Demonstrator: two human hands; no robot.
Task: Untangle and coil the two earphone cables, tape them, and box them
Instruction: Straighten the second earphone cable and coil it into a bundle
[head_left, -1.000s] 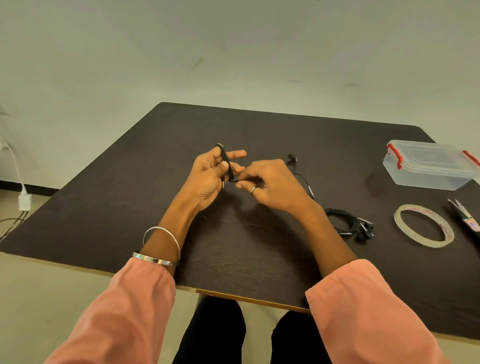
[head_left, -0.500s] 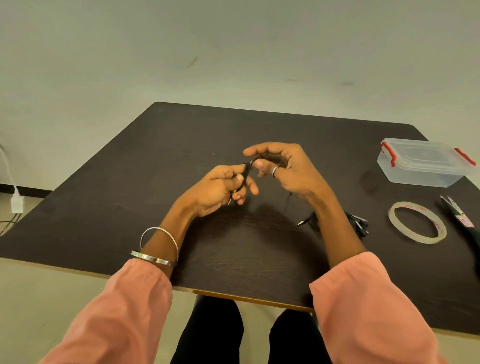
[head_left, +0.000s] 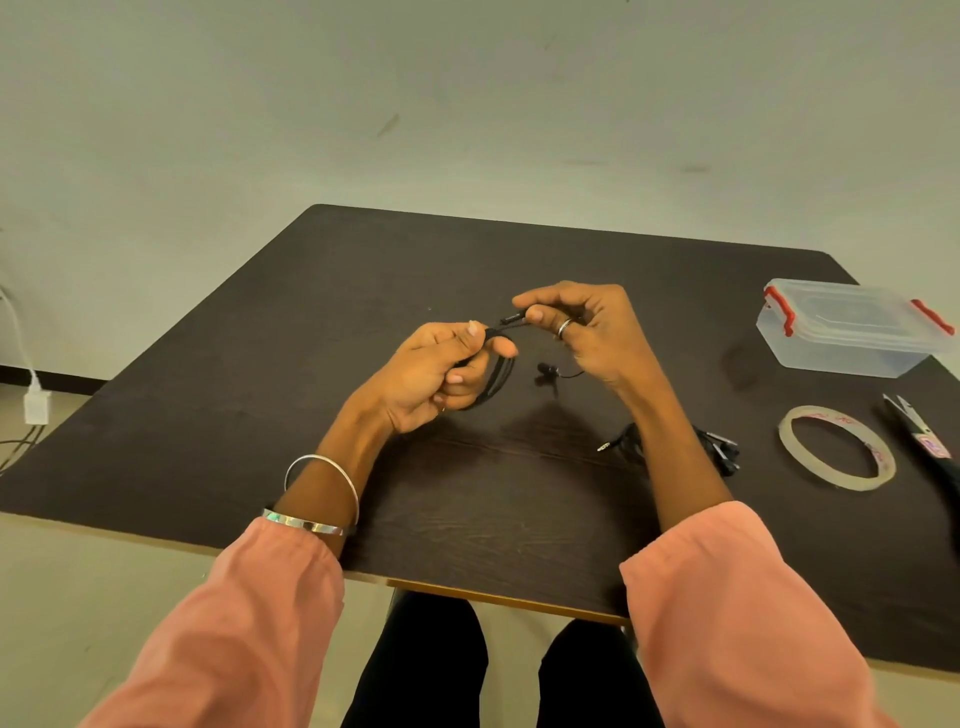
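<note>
My left hand (head_left: 434, 371) holds a small coil of black earphone cable (head_left: 500, 375) looped over its fingers above the dark table (head_left: 260, 374). My right hand (head_left: 592, 332) pinches the free end of that cable just right of the coil, and one earbud (head_left: 546, 370) dangles below it. The second earphone cable (head_left: 719, 447) lies bundled on the table, partly hidden behind my right forearm. A roll of clear tape (head_left: 836, 447) lies flat to the right. The clear plastic box (head_left: 847, 327) with red latches stands closed at the far right.
Scissors (head_left: 922, 436) lie at the table's right edge beside the tape. A white charger and wires (head_left: 36, 405) sit on the floor to the left. The table's near edge runs just in front of my knees.
My right hand has wound the cable around the left hand's fingers, going from beside the coil, up over it, to its right. The loose cable has shortened and an earbud now hangs free.
</note>
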